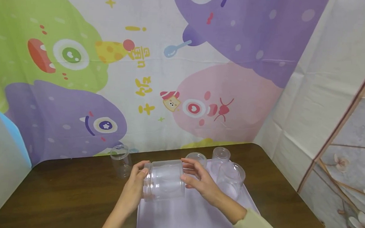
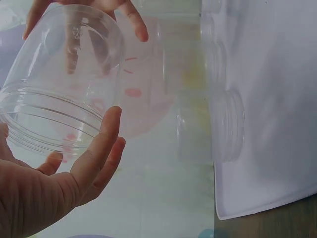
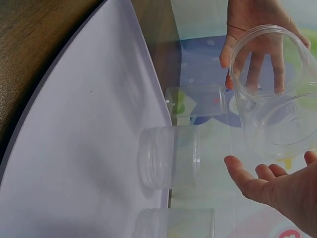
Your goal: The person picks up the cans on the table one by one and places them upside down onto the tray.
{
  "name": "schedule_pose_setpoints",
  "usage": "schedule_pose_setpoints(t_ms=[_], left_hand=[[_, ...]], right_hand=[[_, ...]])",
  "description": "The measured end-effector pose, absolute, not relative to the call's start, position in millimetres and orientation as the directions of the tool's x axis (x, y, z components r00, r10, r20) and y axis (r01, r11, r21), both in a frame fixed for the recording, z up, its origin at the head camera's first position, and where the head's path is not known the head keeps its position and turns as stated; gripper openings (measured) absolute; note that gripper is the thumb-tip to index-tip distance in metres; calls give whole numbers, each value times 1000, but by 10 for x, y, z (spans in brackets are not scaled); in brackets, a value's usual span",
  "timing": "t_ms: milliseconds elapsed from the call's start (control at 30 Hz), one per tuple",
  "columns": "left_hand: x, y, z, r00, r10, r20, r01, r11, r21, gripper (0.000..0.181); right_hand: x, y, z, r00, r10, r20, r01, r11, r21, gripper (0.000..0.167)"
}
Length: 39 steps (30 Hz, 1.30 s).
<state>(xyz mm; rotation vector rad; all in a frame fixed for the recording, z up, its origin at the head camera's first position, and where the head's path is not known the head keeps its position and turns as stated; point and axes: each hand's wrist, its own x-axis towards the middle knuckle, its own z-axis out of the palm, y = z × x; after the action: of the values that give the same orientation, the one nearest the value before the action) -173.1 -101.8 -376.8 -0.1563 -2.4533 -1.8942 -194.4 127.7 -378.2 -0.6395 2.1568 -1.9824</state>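
Note:
A large clear plastic jar [image 1: 167, 181] lies sideways in the air over a pale lilac tray [image 1: 178, 217]. My left hand [image 1: 132, 186] grips its threaded mouth end, fingers and thumb spread around the rim in the left wrist view. At the jar's base is my right hand [image 1: 202, 183], with loosely extended fingers; in the right wrist view those fingers [image 3: 245, 178] appear just off the plastic. Three more clear jars stand toward the tray's back and right: a short jar [image 1: 196, 159], a narrow jar [image 1: 221, 158] and a wide jar [image 1: 230, 182].
Another clear jar [image 1: 121, 162] stands on the dark wooden table [image 1: 75, 191], left of the tray. A cartoon-printed cloth [image 1: 145, 132] hangs behind the table's back edge. Pale cloth [image 1: 295, 129] hangs on the right side.

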Motion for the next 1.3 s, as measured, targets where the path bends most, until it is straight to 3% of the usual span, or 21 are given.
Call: schedule_pose_setpoints(t_ms=[533, 1300], left_hand=[[-1734, -941, -3787, -990, 95, 100, 114, 148, 982, 43], [-1715, -883, -3816, -990, 102, 102, 113, 114, 987, 45]], right_hand=[[-1938, 1279, -3787, -894, -423, 147, -170, 19, -985, 70], [-1916, 1184, -3837, -910, -354, 217, -227, -12, -974, 67]])
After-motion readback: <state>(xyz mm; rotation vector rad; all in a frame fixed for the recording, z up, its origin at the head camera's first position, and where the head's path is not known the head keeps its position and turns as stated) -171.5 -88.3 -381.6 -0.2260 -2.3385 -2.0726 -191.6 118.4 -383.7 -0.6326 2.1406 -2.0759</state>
